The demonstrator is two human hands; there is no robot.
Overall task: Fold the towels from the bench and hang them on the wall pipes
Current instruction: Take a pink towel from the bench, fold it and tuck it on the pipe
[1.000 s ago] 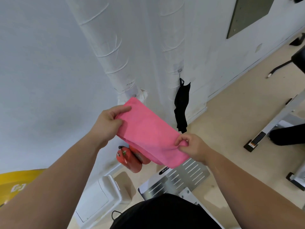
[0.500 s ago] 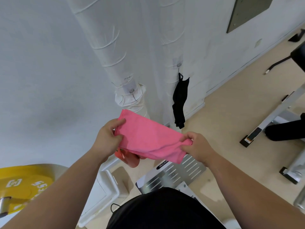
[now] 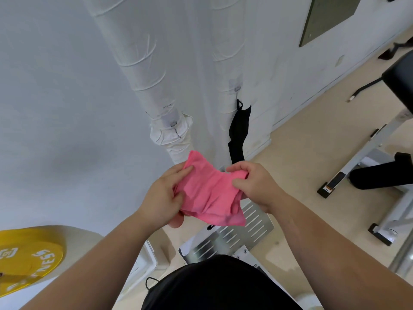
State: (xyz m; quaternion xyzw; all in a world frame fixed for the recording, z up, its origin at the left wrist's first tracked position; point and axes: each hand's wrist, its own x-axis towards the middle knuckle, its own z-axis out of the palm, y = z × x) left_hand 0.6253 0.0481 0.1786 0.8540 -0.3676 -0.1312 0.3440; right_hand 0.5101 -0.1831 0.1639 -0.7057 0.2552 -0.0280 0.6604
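Note:
A pink towel (image 3: pixel 210 193) hangs bunched between my hands in front of the wall. My left hand (image 3: pixel 163 195) grips its left end, thumb on top. My right hand (image 3: pixel 254 186) pinches its right end, and a loose flap droops below. Two white wrapped pipes run up the wall: the left pipe (image 3: pixel 143 70) with a small metal hook (image 3: pixel 173 124), and the right pipe (image 3: pixel 225 52). A black cloth (image 3: pixel 238 133) hangs from a hook on the right pipe.
A yellow weight plate (image 3: pixel 26 260) sits at the lower left. A slotted metal foot plate (image 3: pixel 232 233) lies on the floor below my hands. A bench frame (image 3: pixel 366 162) with a black pad (image 3: pixel 400 72) stands at the right on the beige floor.
My hands came closer together and dropped lower in view, so the stretched towel is now bunched and sagging. The red object behind the towel is no longer visible.

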